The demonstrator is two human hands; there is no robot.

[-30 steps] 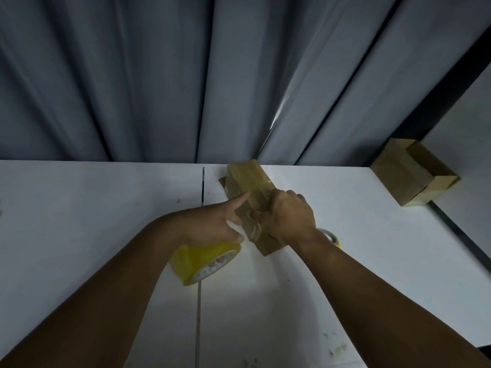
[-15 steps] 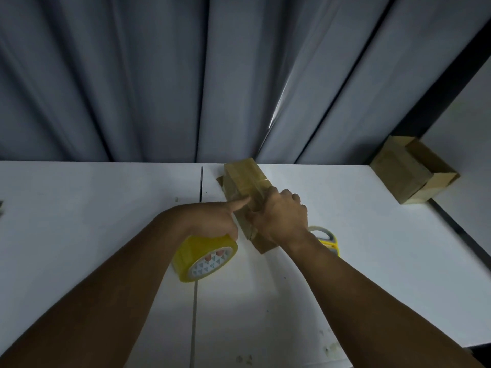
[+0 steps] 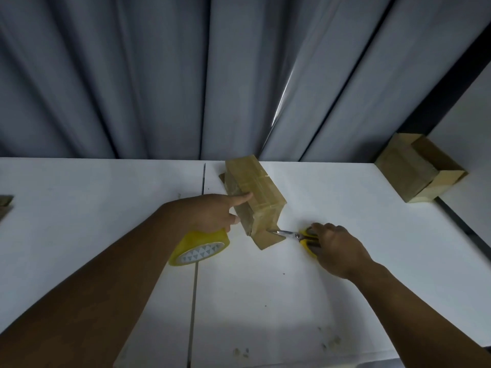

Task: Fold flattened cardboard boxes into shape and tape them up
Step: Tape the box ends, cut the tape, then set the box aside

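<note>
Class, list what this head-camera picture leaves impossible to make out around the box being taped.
Head view: scissors handles, mostly covered by the right hand.
Head view: tape roll top, hidden under the left hand; any strip to the box is too faint.
Head view: cardboard at the left edge, cut off by the frame.

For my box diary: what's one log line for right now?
step: taping box | left hand: holds roll, finger on box | right hand: grips scissors, blades at box end
</note>
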